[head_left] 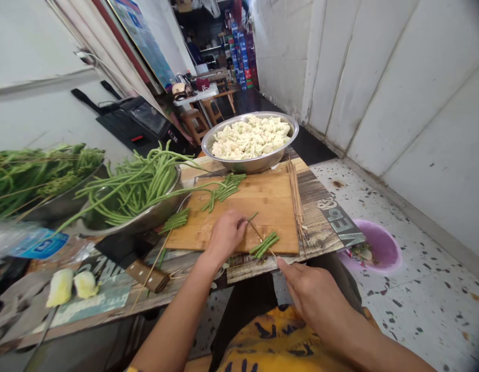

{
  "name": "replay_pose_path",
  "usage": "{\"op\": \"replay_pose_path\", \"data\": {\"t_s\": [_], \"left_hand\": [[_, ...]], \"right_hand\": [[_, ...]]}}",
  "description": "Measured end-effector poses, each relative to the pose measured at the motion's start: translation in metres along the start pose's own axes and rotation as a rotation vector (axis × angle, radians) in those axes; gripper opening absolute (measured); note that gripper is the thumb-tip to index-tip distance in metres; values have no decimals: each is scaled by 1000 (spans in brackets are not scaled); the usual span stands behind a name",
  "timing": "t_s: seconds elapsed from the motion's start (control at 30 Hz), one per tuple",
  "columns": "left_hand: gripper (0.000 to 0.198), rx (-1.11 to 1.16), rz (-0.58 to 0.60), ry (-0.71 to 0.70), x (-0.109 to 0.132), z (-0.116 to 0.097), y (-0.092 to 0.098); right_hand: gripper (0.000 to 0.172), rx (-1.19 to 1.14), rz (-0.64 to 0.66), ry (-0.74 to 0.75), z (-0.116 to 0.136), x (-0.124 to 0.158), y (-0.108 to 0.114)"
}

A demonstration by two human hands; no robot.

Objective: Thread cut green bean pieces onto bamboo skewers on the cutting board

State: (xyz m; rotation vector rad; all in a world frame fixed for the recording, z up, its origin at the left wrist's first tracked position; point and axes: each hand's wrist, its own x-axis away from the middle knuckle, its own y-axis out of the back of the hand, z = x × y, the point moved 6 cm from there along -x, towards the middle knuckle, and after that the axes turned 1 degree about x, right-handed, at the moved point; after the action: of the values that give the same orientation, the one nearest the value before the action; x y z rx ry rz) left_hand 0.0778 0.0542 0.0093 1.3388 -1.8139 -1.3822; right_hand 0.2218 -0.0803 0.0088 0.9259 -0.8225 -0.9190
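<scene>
My right hand is closed around the blunt end of a thin wooden skewer, low at the cutting board's front edge. Several short green bean pieces sit side by side on that skewer, near my right hand. My left hand pinches one cut green bean piece at the skewer's far end, over the wooden cutting board; whether the tip has pierced it I cannot tell. More cut bean pieces lie in bunches at the board's back and left edge.
Bare skewers lie along the board's right side. Behind it stands a metal bowl of cauliflower. At left are a bowl of long beans, a cleaver and leafy greens. A pink basin is on the floor.
</scene>
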Motion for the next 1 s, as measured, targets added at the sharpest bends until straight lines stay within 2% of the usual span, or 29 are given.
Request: {"op": "replay_pose_path", "data": {"t_s": [0.23, 0.47, 0.7, 1.0], "left_hand": [[12, 10, -9, -8, 0, 1, -1], [13, -4, 19, -1, -2, -3, 2], [14, 150, 33, -27, 2, -19, 0], [17, 168, 21, -30, 2, -14, -1]], "right_hand": [[53, 37, 62, -29, 4, -3, 3], [52, 45, -20, -23, 0, -8, -3], [41, 70, -101, -68, -2, -35, 6], [37, 98, -144, -73, -3, -43, 9]]}}
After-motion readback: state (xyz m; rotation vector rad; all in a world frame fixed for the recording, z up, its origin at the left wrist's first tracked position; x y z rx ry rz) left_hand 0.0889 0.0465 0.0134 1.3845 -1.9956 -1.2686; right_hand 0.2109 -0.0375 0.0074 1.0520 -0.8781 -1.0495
